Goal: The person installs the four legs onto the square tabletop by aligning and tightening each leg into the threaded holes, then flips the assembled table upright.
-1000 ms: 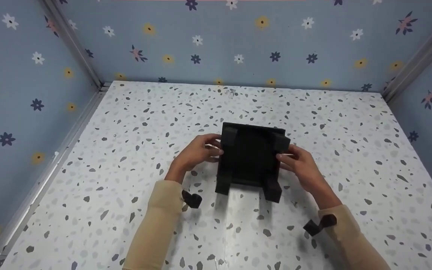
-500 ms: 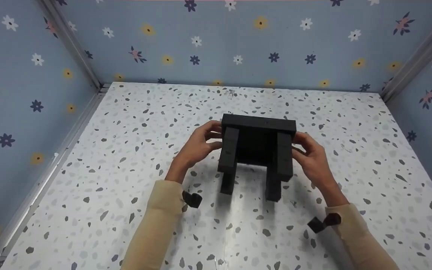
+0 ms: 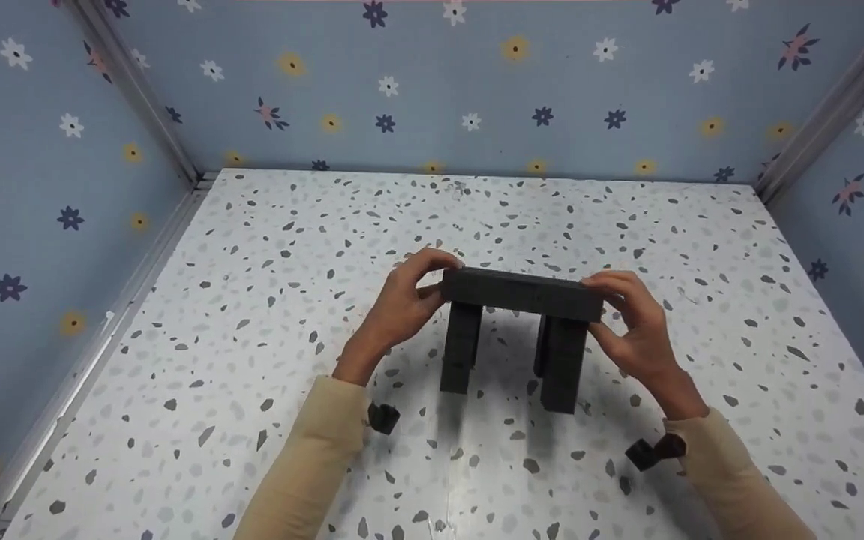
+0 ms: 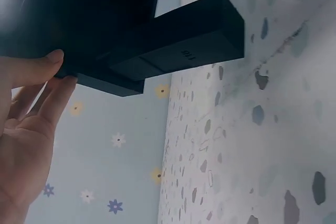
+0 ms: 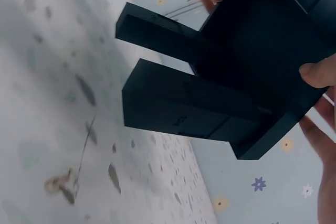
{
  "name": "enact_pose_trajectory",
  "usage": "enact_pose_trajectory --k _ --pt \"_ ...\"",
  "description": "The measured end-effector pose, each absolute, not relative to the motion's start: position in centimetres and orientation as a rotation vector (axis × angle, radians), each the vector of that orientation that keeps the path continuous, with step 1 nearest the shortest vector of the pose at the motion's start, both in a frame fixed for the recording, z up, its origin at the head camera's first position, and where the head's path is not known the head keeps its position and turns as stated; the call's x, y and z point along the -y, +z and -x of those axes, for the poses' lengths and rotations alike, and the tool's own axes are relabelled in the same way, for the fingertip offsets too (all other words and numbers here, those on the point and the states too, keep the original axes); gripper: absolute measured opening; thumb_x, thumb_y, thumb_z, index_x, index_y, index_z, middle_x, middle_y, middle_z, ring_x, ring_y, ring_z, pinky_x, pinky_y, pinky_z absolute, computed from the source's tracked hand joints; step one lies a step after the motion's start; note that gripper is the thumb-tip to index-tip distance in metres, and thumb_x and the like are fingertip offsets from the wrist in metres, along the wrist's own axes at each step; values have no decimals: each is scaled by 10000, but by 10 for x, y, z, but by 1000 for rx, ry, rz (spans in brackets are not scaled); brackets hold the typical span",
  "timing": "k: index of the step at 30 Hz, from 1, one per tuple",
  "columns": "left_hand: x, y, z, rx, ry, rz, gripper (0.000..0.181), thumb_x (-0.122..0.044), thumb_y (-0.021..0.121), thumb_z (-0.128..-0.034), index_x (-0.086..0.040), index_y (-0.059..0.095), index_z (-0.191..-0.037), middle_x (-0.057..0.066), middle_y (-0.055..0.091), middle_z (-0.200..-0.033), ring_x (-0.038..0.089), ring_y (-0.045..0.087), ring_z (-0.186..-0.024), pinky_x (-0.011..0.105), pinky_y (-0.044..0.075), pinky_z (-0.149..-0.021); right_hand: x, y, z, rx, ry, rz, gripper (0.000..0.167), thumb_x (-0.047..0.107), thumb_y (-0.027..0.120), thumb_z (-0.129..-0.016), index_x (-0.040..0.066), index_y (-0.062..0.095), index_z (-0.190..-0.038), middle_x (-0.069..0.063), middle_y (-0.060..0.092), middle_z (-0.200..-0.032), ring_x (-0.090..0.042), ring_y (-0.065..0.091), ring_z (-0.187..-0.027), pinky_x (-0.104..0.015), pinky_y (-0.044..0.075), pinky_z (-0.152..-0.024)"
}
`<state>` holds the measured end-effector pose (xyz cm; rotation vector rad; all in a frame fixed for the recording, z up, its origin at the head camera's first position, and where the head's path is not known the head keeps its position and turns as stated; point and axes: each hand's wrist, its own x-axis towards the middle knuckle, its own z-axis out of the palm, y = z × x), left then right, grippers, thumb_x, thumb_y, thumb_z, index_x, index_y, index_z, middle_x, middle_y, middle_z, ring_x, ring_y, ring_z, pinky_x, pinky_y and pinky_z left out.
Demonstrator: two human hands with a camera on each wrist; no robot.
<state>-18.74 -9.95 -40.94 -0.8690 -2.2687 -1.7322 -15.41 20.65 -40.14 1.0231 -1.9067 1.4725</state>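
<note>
A small black stool hangs between both hands in the head view, its slab top uppermost and its blocky legs pointing down. The left hand grips the slab's left end, thumb on one face and fingers on the other. At the opposite end the right hand pinches the slab likewise. From the left wrist, one leg with small raised marks stands out towards the tabletop, its end apart from it. The right wrist view shows the stool's underside, with the right thumb pressed on it.
Beneath the stool lies a white speckled tabletop. Blue flowered panels close off the back and both sides, with metal posts at the corners. Small black devices are fixed at both wrists.
Both hands have tipped the stool from showing its underside and leg ends to having its slab on top and legs downward. The fingers have come up over the slab's ends.
</note>
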Motion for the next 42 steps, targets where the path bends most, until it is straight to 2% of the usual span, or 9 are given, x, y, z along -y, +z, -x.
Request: enact_pose_trajectory --k 3,6,8,14,21,31,38,42 --pt "98 -413 186 2222 -1645 929 318 87 590 -877 -93 566 -1138 57 564 -1204 206 527 -1240 325 514 -938 -207 -405 157 1841 1379 -1097 305 -114 649 -798 -217 544 -1064 -348 521 -1049 -312 571 -1044 -302 481 -984" --pt "97 -415 187 2188 -1557 981 314 122 556 -877 -73 538 -1121 74 544 -1219 206 526 -1227 315 514 -934 -209 -411 161 1818 1252 -1130 310 63 638 -877 -187 563 -1046 -326 542 -1050 -361 558 -1041 -306 459 -1007" --pt "96 -416 188 2176 -1488 1014 308 144 535 -874 -49 516 -1113 101 534 -1224 201 526 -1215 304 509 -939 -212 -414 165 1821 1173 -1145 313 105 616 -896 -166 568 -1043 -310 553 -1052 -367 553 -1037 -288 449 -1003" --pt "94 -419 190 2147 -1274 1124 278 174 491 -872 10 469 -1095 183 505 -1215 241 514 -1203 275 488 -967 -221 -422 174 1818 1028 -1237 259 76 552 -908 -144 558 -1043 -307 543 -1069 -381 540 -1041 -272 431 -1007" --pt "95 -424 193 2173 -1097 1129 298 187 507 -855 -1 476 -1084 147 508 -1219 186 496 -1191 206 447 -996 -226 -428 181 1828 916 -1296 242 77 538 -908 -126 565 -1035 -300 539 -1076 -374 535 -1031 -248 416 -1007" --pt "93 -423 194 2259 -851 1081 356 189 526 -820 -30 465 -1095 106 485 -1249 176 482 -1221 241 400 -1051 -228 -432 188 1836 836 -1299 219 60 533 -908 -101 579 -1049 -298 538 -1107 -393 542 -1044 -282 417 -1020" --pt "93 -426 191 2303 -749 1082 424 163 637 -776 -33 458 -1107 109 457 -1268 190 450 -1254 255 363 -1093 -230 -437 187 1861 765 -1316 223 79 541 -916 -82 572 -1068 -293 529 -1135 -384 531 -1079 -283 396 -1051" --pt "94 -427 188 2319 -710 1084 474 183 640 -749 -31 448 -1125 119 442 -1279 200 441 -1254 264 363 -1092 -230 -440 185 1894 749 -1306 227 97 538 -919 -69 578 -1068 -284 532 -1148 -383 532 -1092 -290 390 -1063"
